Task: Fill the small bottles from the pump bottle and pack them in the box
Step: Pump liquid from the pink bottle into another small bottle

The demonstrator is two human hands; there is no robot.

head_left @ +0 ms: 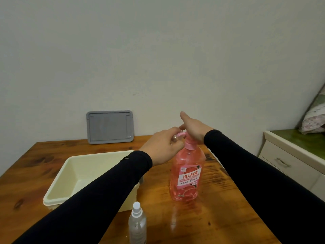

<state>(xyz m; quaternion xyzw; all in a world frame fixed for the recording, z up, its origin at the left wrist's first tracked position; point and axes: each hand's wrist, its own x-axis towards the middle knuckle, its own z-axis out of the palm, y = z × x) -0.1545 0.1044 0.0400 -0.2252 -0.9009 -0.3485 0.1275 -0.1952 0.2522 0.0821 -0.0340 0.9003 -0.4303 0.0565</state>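
A pink pump bottle point(186, 173) stands upright on the wooden table point(219, 217). My right hand point(194, 128) lies flat on top of its pump head, fingers straight. My left hand point(162, 147) holds a small clear bottle point(175, 138) up at the pump's spout; most of that bottle is hidden by my fingers. Another small clear spray bottle point(137, 224) with a white cap stands near the table's front edge. The cream plastic box point(70, 166) sits open on the left, partly under my left forearm.
A grey lid point(110, 127) leans against the wall at the back of the table. A white cabinet with a drawer point(288, 162) stands to the right, with folded fabric point(314, 117) on its green top.
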